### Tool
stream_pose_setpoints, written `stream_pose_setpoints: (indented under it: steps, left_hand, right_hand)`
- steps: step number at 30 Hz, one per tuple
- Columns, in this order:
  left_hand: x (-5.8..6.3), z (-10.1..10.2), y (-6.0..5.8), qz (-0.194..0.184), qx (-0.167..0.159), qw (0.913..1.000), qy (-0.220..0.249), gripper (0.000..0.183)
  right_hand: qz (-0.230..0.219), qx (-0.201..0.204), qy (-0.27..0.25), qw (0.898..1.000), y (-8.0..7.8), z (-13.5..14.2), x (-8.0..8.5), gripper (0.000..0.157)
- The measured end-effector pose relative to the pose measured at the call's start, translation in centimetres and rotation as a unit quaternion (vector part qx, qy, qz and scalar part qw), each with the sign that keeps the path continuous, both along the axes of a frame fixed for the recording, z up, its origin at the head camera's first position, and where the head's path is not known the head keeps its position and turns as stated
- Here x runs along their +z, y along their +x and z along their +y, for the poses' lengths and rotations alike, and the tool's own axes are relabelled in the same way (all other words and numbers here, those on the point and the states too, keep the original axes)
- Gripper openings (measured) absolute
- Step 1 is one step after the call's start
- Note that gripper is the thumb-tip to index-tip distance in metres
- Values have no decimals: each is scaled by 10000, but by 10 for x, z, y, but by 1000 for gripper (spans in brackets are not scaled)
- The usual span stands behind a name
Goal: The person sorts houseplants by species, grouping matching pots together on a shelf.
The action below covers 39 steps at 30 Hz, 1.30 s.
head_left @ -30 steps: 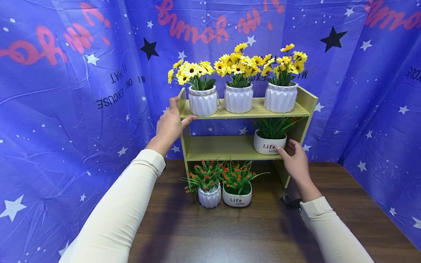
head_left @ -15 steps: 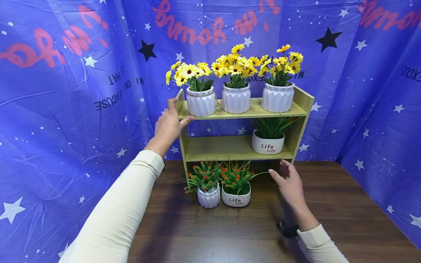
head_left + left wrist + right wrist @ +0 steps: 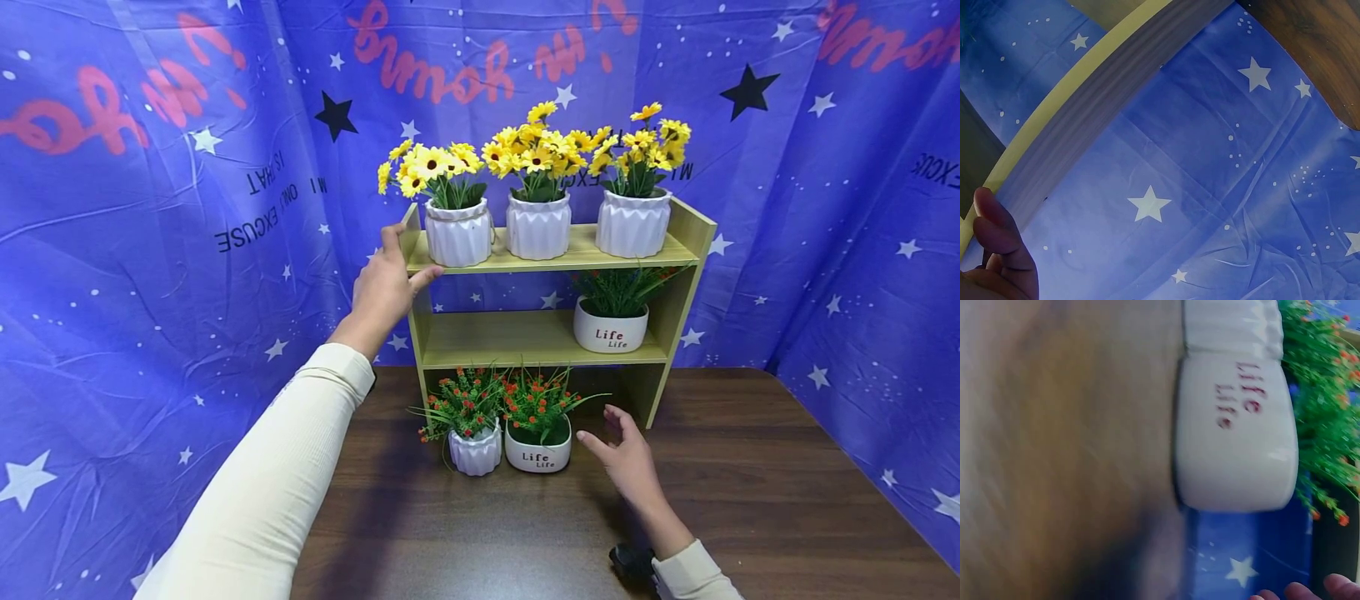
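My left hand point(image 3: 382, 290) grips the left side panel of a two-tier wooden shelf point(image 3: 495, 335), thumb at the top board's front edge. The left wrist view shows its fingers point(image 3: 1002, 240) against the panel's pale edge. Low over the table, my right hand point(image 3: 630, 462) holds nothing, its fingers spread. It is just right of a white oval flowerpot point(image 3: 537, 457) lettered "Life", with red-flowered greenery. In the right wrist view that flowerpot point(image 3: 1238, 450) lies sideways in frame, fingertips point(image 3: 1338, 586) below. A fluted white pot point(image 3: 476, 455) with similar red flowers stands left of it.
Another "Life" flowerpot point(image 3: 611, 332) sits at the right of the middle board. Along the top board stand three fluted pots point(image 3: 538, 227) of yellow daisies. Behind the brown table point(image 3: 757, 483) hangs a blue star-patterned curtain point(image 3: 225, 350).
My right hand has let go of the "Life" flowerpot on the middle board. It has come down and left to beside the one on the table. My left hand stays on the shelf.
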<state>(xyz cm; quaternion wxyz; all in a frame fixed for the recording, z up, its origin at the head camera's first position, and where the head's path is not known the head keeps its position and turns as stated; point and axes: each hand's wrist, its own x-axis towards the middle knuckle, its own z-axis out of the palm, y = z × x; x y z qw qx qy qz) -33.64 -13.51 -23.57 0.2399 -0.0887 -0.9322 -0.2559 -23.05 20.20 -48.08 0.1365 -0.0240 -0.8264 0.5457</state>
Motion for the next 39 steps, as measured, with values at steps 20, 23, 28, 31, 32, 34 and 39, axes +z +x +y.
stream_pose_setpoints:
  steps: [20,23,28,31,32,34,39]
  left_hand:
    - [1,0,1,-5,19,10000,-22,84]
    - [0,0,1,-14,16,10000,-33,84]
    - [1,0,2,-49,29,10000,-41,85]
    - [1,1,2,-70,40,10000,-29,85]
    - [1,1,2,-73,42,10000,-26,85]
    - [1,1,2,-91,53,9999,-15,85]
    - [1,0,1,-77,31,10000,1,84]
  right_hand:
    - [-113,539,-312,9980,-19,-31,-35,70]
    - [-82,593,-408,9974,-21,-35,-37,71]
    - [-114,529,-287,9981,-24,-41,-40,75]
    - [-151,459,-173,9987,-25,-44,-40,76]
    - [-169,429,-154,9988,-25,-44,-40,77]
    - [-161,406,-115,9990,-25,-45,-40,76]
    - [-128,323,-33,9994,-23,-44,-37,74]
